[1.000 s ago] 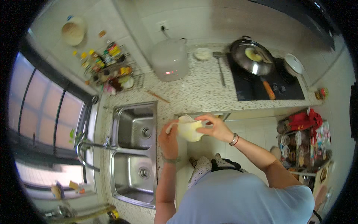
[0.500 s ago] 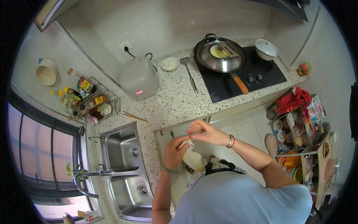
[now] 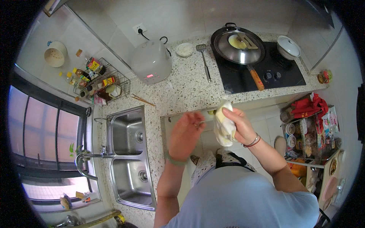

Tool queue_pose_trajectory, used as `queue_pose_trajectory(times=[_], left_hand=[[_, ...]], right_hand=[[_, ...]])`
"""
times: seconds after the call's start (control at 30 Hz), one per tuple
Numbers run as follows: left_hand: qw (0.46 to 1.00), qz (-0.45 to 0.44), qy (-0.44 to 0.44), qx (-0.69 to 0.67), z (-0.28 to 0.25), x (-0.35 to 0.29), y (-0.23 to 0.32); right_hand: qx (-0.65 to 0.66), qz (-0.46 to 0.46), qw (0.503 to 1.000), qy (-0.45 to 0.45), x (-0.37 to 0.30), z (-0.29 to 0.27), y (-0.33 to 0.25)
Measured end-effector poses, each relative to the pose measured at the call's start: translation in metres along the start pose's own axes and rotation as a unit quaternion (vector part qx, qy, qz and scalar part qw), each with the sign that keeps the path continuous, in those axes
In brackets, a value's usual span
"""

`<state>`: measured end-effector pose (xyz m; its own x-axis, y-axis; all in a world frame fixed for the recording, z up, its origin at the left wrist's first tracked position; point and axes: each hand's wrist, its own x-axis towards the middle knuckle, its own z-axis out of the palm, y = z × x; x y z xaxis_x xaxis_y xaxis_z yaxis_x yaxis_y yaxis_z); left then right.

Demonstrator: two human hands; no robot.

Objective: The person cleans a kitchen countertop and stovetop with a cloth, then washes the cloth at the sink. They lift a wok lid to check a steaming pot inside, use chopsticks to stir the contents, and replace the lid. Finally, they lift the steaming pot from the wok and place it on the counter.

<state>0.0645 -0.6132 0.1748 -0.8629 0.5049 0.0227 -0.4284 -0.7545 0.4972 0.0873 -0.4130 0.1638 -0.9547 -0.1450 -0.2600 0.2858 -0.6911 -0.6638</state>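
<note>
My right hand [image 3: 242, 127] is closed round a crumpled, thin whitish plastic bag [image 3: 225, 125], holding it up in front of the counter's edge. Something pale yellow shows through the bag, but its kind is unclear. To the bag's left, and apart from it, is my left hand [image 3: 186, 133], somewhat blurred. Its fingers are bent inward, with a small pale thing at the fingertips that I cannot make out.
A lidded wok [image 3: 243, 57] with a wooden handle stands on the black cooktop [image 3: 281, 76], beside a white lidded pot [image 3: 288, 47]. Left of it are a slotted turner [image 3: 205, 62], a small plate [image 3: 184, 49], a rice cooker [image 3: 152, 62], chopsticks [image 3: 143, 100] and a double sink [image 3: 127, 152].
The bag has passed from my left hand to my right and been raised toward the counter. My hands have moved apart. The view has shifted slightly.
</note>
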Motion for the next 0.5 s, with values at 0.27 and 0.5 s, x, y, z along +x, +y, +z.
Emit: queue_pose_trajectory(times=[0.27,0.5], left_hand=[[0.912,0.0,-0.04,0.408,0.055,0.018,-0.028],[0.974,-0.018,-0.101,0.203,0.082,0.026,-0.036]], right_hand=[[0.002,-0.106,0.994,-0.013,-0.044,0.011,-0.035],[0.031,-0.156,0.987,0.019,-0.065,0.006,-0.042]])
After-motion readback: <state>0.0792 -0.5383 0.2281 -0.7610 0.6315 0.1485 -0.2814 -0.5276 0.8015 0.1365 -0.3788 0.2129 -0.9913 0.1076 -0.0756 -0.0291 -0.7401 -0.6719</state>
